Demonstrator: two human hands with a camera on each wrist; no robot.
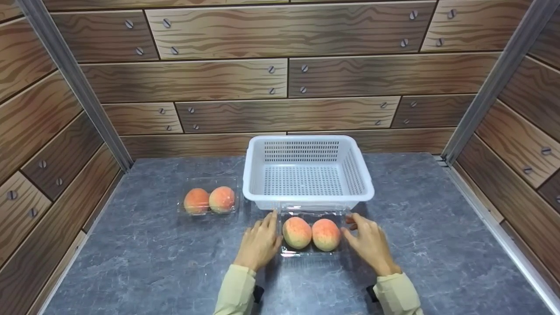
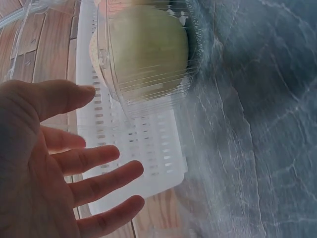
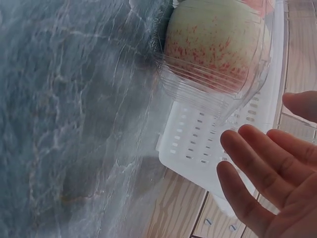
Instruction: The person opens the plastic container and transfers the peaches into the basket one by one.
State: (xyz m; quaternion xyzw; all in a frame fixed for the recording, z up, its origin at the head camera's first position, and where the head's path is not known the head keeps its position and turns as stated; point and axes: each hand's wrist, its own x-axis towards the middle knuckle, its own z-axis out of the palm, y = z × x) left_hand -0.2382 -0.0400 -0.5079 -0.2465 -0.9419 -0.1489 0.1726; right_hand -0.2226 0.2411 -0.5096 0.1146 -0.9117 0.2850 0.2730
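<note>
A clear plastic clamshell box (image 1: pixel 288 253) lies on the table in the head view, holding two peaches, a left one (image 1: pixel 297 232) and a right one (image 1: pixel 326 235). My left hand (image 1: pixel 260 243) is at the box's left side, fingers extended and holding nothing. On the right side my right hand (image 1: pixel 368 240) is likewise empty, its fingers loosely bent. Both wrist views show spread fingers beside the box end, with a peach (image 2: pixel 148 52) visible through the plastic on the left and another (image 3: pixel 218 44) on the right. Whether any fingertip touches the plastic, I cannot tell.
Just behind the box stands a white perforated plastic basket (image 1: pixel 306 199) with nothing inside. To its left sits another clear box holding two peaches (image 1: pixel 222 199). Wood-patterned walls (image 1: pixel 288 78) enclose the grey marbled table (image 1: pixel 153 267) at the back and sides.
</note>
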